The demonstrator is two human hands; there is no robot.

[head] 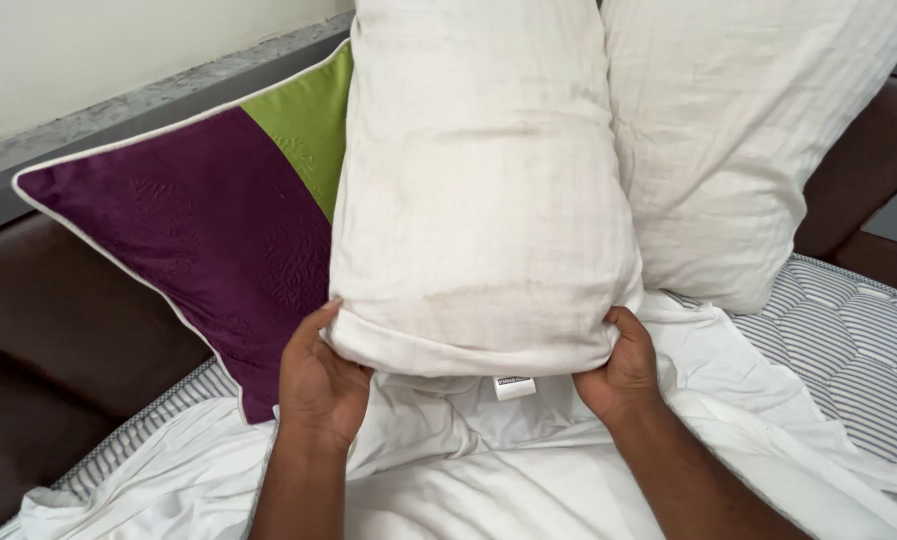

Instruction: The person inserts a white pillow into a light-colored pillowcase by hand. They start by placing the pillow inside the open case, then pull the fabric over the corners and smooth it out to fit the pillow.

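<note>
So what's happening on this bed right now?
A person grips the bottom corners of a white pillow with both hands, the left hand at one corner, the right hand at the other. It stands upright against the headboard, between a purple and green cushion and a second white pillow. A crumpled white sheet lies loose over the striped mattress.

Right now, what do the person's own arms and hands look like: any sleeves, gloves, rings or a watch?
Both are bare. The left hand and right hand wear no gloves, and no rings show on the visible fingers. Both forearms are uncovered down to the frame's edge: no sleeve, watch or wristband in view.
</note>
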